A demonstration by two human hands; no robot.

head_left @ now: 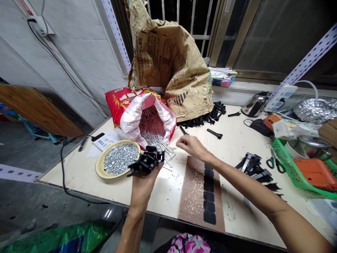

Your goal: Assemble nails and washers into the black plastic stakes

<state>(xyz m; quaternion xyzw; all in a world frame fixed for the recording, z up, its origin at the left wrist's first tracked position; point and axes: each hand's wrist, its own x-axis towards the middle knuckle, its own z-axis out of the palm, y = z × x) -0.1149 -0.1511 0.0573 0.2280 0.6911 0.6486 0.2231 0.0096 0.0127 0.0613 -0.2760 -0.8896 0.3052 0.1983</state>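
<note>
My left hand (144, 179) is wrapped round several black plastic parts (147, 161), held above the table beside a yellow plate (99, 169) of small silvery nuts (121, 159). My right hand (194, 147) hovers to the right of a heap of long metal bolts (160, 143). Its fingers are curled together; whatever they may hold is hidden. The bolts spill from the mouth of a red and white bag (129, 121). A single black plastic part (183, 130) lies just behind my right hand, and another black part (214, 134) rests farther right.
A large brown paper sack (189, 84) stands at the back, with black parts (217, 111) piled under it. A brown board (193, 196) bears black square pads (209, 206). Rightward are assembled black pieces (252, 165), scissors (275, 162), a green basket (284, 165) and a kettle (254, 104).
</note>
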